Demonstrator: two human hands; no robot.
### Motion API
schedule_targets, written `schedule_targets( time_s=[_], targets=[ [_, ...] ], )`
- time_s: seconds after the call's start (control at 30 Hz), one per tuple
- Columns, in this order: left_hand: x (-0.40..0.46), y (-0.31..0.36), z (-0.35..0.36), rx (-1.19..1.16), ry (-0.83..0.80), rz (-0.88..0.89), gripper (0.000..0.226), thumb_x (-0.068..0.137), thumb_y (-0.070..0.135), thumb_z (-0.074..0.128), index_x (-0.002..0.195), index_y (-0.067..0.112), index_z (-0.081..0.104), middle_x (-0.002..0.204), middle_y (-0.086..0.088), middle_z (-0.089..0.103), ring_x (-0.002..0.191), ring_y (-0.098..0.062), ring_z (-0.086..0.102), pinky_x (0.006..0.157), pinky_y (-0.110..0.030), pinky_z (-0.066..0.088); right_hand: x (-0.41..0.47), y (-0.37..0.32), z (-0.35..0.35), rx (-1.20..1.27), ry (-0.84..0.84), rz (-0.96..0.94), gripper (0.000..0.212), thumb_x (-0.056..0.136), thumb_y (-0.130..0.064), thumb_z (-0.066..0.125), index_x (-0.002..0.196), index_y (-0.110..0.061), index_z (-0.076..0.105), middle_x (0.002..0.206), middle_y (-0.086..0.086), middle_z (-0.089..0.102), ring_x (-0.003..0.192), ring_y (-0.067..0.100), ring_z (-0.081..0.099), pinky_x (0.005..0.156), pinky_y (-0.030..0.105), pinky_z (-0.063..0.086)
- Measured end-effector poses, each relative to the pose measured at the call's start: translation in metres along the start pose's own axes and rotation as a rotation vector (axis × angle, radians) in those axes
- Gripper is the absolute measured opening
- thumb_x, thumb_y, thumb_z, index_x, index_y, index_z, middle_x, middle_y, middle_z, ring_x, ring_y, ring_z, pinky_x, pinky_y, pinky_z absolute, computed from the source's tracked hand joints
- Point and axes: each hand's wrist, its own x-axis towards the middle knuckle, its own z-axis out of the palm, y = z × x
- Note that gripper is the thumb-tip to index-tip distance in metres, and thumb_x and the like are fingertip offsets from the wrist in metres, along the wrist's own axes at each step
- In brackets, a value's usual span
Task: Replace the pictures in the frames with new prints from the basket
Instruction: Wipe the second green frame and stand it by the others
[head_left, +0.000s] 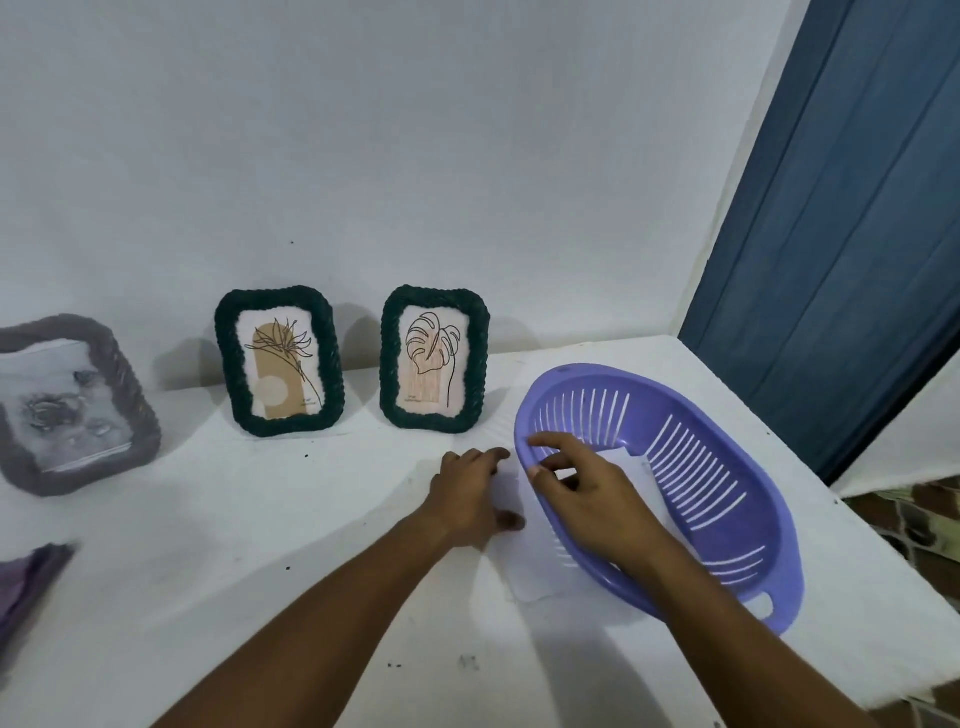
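Two dark green braided frames stand against the wall: the left frame (279, 362) shows a flower drawing, the right frame (435, 358) a leaf drawing. A purple slotted basket (727, 519) lies on the white table, white prints (639, 473) inside it. A white sheet (535, 566) lies on the table, partly under the basket's left rim. My left hand (470, 493) rests flat on that sheet with fingers spread. My right hand (582, 478) reaches over the basket rim, fingers loosely extended above the prints, holding nothing that I can see.
A grey braided frame (67, 405) leans at the far left with a blurry picture. A purple object (26, 587) sits at the left edge. The table edge (810, 467) runs diagonally at right, beside a blue door (852, 249).
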Motion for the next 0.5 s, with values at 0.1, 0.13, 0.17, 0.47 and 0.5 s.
schedule_targets(
  time_s=[0.1, 0.13, 0.17, 0.47, 0.5],
  targets=[
    [0.001, 0.006, 0.000, -0.093, -0.022, -0.035, 0.085, 0.072, 0.034, 0.080, 0.143, 0.022, 0.035, 0.131, -0.005, 0.052, 0.119, -0.025, 0.046, 0.100, -0.038, 0.044, 0.000, 0.001, 0.000, 0.052, -0.011, -0.002, 0.032, 0.095, -0.037, 0.051, 0.126, -0.038, 0.047, 0.108, -0.012, 0.061, 0.087, 0.004, 0.060, 0.068, 0.014, 0.045],
    [0.001, 0.007, 0.001, -0.143, -0.031, -0.045, 0.084, 0.072, 0.029, 0.081, 0.142, 0.023, 0.036, 0.128, -0.006, 0.055, 0.115, -0.025, 0.051, 0.098, -0.038, 0.046, 0.001, 0.002, 0.001, 0.066, -0.008, -0.002, 0.031, 0.095, -0.036, 0.051, 0.125, -0.039, 0.048, 0.106, -0.013, 0.060, 0.086, 0.003, 0.060, 0.069, 0.015, 0.046],
    [0.000, 0.008, 0.002, -0.194, -0.037, -0.054, 0.082, 0.073, 0.025, 0.081, 0.142, 0.023, 0.036, 0.124, -0.007, 0.058, 0.109, -0.025, 0.056, 0.095, -0.037, 0.049, 0.000, 0.002, 0.001, 0.080, -0.006, -0.003, 0.030, 0.095, -0.036, 0.052, 0.124, -0.040, 0.048, 0.103, -0.014, 0.060, 0.085, 0.002, 0.060, 0.069, 0.015, 0.046],
    [-0.013, 0.012, 0.002, -0.627, -0.007, -0.099, 0.067, 0.077, -0.001, 0.066, 0.128, 0.038, 0.048, 0.100, -0.007, 0.059, 0.086, -0.023, 0.059, 0.063, -0.027, 0.051, -0.001, 0.002, 0.000, 0.128, -0.025, 0.014, 0.026, 0.095, -0.036, 0.051, 0.120, -0.042, 0.049, 0.102, -0.014, 0.060, 0.086, 0.003, 0.060, 0.069, 0.018, 0.047],
    [-0.015, 0.011, 0.002, -0.675, -0.007, -0.106, 0.066, 0.076, -0.002, 0.065, 0.125, 0.039, 0.050, 0.099, -0.010, 0.059, 0.084, -0.025, 0.060, 0.061, -0.028, 0.051, -0.001, 0.001, -0.001, 0.131, -0.030, 0.015, 0.027, 0.095, -0.036, 0.051, 0.122, -0.042, 0.049, 0.104, -0.012, 0.061, 0.088, 0.004, 0.060, 0.071, 0.019, 0.046]
  ],
)
